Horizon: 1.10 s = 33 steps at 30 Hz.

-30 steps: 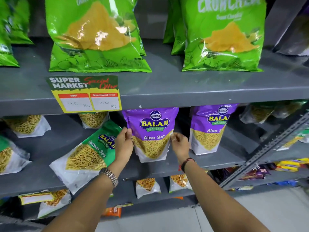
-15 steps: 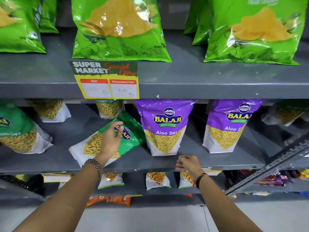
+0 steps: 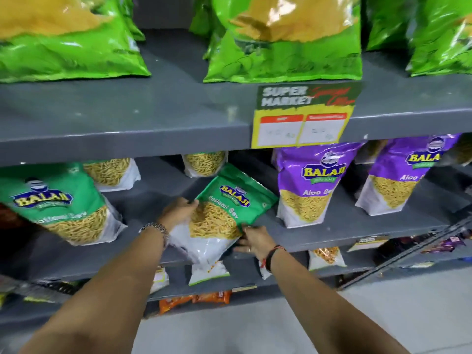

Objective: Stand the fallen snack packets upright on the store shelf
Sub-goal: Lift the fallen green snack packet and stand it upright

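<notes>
A green Balaji Ratlami Sev packet (image 3: pixel 224 215) lies tilted on the grey middle shelf (image 3: pixel 344 226), its top pointing up and right, its white bottom hanging over the front edge. My left hand (image 3: pixel 180 213) grips its left side. My right hand (image 3: pixel 255 241) holds its lower right edge. To the right, two purple Aloo Sev packets (image 3: pixel 309 185) (image 3: pixel 403 177) stand upright. Another green Ratlami Sev packet (image 3: pixel 58 203) stands at the left, leaning slightly.
Large bright green chip bags (image 3: pixel 286 39) stand on the upper shelf, above a yellow price tag (image 3: pixel 301 118) on its front edge. More sev packets (image 3: pixel 204 164) sit at the back of the middle shelf. Smaller packets (image 3: pixel 327 258) fill the lower shelves. Grey floor lies below.
The view has swung left. My right hand moved from the shelf edge onto the green packet's lower right side. My left hand now grips its left edge, and the packet sits more raised.
</notes>
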Tool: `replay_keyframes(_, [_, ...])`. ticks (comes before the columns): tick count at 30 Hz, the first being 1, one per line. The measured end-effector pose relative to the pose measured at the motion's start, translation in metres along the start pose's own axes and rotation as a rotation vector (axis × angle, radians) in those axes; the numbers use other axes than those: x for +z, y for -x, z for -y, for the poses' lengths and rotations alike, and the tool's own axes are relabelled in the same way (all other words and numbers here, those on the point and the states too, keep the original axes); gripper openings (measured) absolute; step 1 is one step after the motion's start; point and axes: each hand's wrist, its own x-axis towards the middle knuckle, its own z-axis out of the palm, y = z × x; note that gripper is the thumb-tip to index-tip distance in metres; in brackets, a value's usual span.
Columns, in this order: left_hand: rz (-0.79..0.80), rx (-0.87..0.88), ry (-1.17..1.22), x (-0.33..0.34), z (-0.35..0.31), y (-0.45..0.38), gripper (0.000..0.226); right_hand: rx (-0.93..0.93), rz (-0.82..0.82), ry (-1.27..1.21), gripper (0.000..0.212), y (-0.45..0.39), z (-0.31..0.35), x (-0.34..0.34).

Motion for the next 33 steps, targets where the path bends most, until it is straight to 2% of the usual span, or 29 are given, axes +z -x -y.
replay_keyframes(3, [-0.032, 0.067, -0.083, -0.008, -0.009, 0.025, 0.042, -0.045, -0.108, -0.079, 0.018, 0.002, -0.013, 0.010])
replay_keyframes(7, [-0.052, 0.088, -0.023, -0.006, 0.003, 0.058, 0.043, -0.106, -0.154, -0.081, 0.017, 0.021, -0.027, 0.005])
replay_keyframes(11, [-0.084, 0.120, 0.233, 0.003, 0.024, 0.097, 0.032, -0.199, -0.182, -0.012, 0.023, 0.052, -0.029, -0.008])
replay_keyframes(14, [-0.071, 0.058, 0.471, 0.009, 0.035, 0.125, 0.035, -0.286, -0.174, 0.066, 0.011, 0.076, -0.025, -0.015])
replay_keyframes(18, [-0.052, 0.059, 0.624, 0.020, 0.050, 0.146, 0.025, -0.360, -0.179, 0.177, 0.011, 0.104, -0.016, -0.020])
replay_keyframes(24, [-0.045, 0.078, 0.715, 0.024, 0.058, 0.156, 0.027, -0.429, -0.171, 0.236, 0.011, 0.116, -0.012, -0.020])
replay_keyframes(29, [0.017, 0.141, 0.776, 0.018, 0.046, 0.156, 0.023, -0.513, -0.206, 0.278, 0.024, 0.105, -0.001, -0.017])
replay_keyframes(33, [-0.095, 0.263, 0.739, 0.009, 0.018, 0.130, 0.021, -0.642, -0.234, 0.268, 0.032, 0.087, 0.026, -0.011])
